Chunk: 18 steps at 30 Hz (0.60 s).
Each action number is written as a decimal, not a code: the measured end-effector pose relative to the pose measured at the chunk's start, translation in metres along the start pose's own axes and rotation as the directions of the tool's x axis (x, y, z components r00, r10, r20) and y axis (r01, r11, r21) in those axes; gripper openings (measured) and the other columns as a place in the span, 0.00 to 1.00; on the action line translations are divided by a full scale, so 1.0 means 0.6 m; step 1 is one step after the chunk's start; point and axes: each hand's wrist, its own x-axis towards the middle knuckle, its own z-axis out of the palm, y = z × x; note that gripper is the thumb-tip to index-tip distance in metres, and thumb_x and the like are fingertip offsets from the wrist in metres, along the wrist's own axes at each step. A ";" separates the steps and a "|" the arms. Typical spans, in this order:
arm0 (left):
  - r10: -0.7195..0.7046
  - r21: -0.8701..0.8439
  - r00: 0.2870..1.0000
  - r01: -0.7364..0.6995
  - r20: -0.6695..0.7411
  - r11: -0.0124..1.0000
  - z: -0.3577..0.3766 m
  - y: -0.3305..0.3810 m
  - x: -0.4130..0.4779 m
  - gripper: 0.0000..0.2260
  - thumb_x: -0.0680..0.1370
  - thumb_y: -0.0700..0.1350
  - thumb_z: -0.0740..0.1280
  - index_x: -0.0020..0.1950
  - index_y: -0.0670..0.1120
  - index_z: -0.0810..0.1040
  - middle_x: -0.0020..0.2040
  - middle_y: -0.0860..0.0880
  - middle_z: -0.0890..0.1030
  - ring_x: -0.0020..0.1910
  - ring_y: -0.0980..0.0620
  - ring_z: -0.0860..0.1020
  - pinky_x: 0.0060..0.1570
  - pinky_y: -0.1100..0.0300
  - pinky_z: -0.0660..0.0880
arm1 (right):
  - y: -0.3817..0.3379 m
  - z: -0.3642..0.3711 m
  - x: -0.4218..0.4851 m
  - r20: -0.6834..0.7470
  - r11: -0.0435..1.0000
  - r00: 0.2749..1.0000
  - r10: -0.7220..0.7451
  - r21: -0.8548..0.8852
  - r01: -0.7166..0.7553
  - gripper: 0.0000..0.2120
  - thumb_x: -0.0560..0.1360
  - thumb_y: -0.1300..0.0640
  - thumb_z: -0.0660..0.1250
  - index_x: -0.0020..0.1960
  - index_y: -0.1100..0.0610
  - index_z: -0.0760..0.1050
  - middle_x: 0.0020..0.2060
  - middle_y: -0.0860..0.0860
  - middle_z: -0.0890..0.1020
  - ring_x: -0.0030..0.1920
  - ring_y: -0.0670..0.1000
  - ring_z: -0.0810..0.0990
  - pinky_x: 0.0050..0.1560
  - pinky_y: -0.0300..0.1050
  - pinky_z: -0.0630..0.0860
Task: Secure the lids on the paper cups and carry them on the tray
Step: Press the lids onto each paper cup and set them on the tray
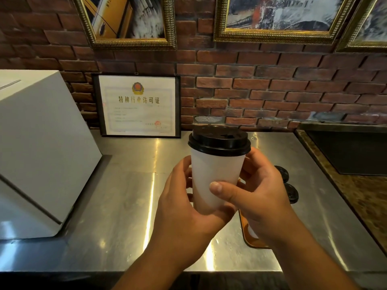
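Head view. One white paper cup (215, 174) is held upright in front of the person, above the steel counter (125, 216), roughly centre frame. A black lid (218, 141) sits on its rim and looks level all round on the visible side.

Left hand (182, 208): curled round the lower left side of the cup, palm against the wall and the heel under the base edge. Grasping the cup.

Right hand (261, 193): wrapped round the right side, thumb (219, 188) laid across the front of the cup wall, fingers (250, 159) reaching behind just below the lid. Grasping the cup.

The cup base is hidden by both hands.

A tray (249, 241) with an orange-brown rim lies on the counter beneath the right hand; only its near corner shows. Two further black lids (282, 174) appear past the right hand, probably on cups standing on the tray, though the hand covers whatever is below them.

A white box (37, 153) stands on the counter at far left. A framed certificate (138, 105) leans against the brick wall (272, 80) behind the cup. Gilt-framed pictures (129, 19) hang above.
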 end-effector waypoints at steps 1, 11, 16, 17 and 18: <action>-0.001 0.009 1.000 0.001 0.007 1.000 0.002 0.000 -0.001 0.43 0.59 0.76 0.73 0.70 0.80 0.55 0.64 0.74 0.71 0.63 0.72 0.70 0.38 0.83 0.69 | 0.000 -0.001 0.000 -0.017 1.000 1.000 0.001 -0.004 -0.001 0.37 0.61 0.41 0.86 0.66 0.33 0.75 0.61 0.40 0.84 0.62 0.44 0.83 0.48 0.40 0.85; -0.016 0.008 1.000 0.016 0.006 1.000 0.007 0.005 0.005 0.40 0.60 0.79 0.72 0.67 0.82 0.55 0.62 0.76 0.70 0.62 0.73 0.70 0.37 0.83 0.69 | 0.003 -0.005 0.004 0.001 1.000 1.000 0.010 -0.013 -0.010 0.36 0.61 0.42 0.86 0.65 0.29 0.74 0.61 0.38 0.83 0.63 0.42 0.82 0.48 0.38 0.84; 0.000 0.005 1.000 0.000 0.024 1.000 0.012 0.007 0.010 0.43 0.58 0.76 0.73 0.68 0.82 0.55 0.62 0.76 0.70 0.63 0.74 0.69 0.38 0.84 0.69 | 0.005 -0.007 0.009 -0.035 1.000 0.999 0.004 -0.010 -0.005 0.40 0.60 0.47 0.87 0.67 0.35 0.74 0.61 0.40 0.83 0.62 0.43 0.83 0.48 0.40 0.85; 0.002 -0.003 1.000 -0.002 0.016 1.000 0.012 0.008 0.010 0.43 0.58 0.75 0.73 0.68 0.81 0.55 0.62 0.76 0.70 0.62 0.73 0.70 0.38 0.83 0.70 | 0.005 -0.006 0.010 -0.035 1.000 0.999 0.006 -0.008 -0.006 0.40 0.59 0.47 0.87 0.67 0.35 0.74 0.60 0.40 0.83 0.62 0.42 0.83 0.47 0.40 0.85; 0.004 -0.010 1.000 -0.004 0.008 1.000 0.012 0.008 0.010 0.44 0.58 0.75 0.74 0.69 0.82 0.55 0.63 0.76 0.71 0.62 0.73 0.70 0.38 0.82 0.71 | 0.006 -0.006 0.011 -0.039 1.000 0.999 0.010 -0.005 -0.010 0.40 0.59 0.46 0.86 0.67 0.35 0.73 0.60 0.39 0.83 0.61 0.42 0.83 0.47 0.40 0.85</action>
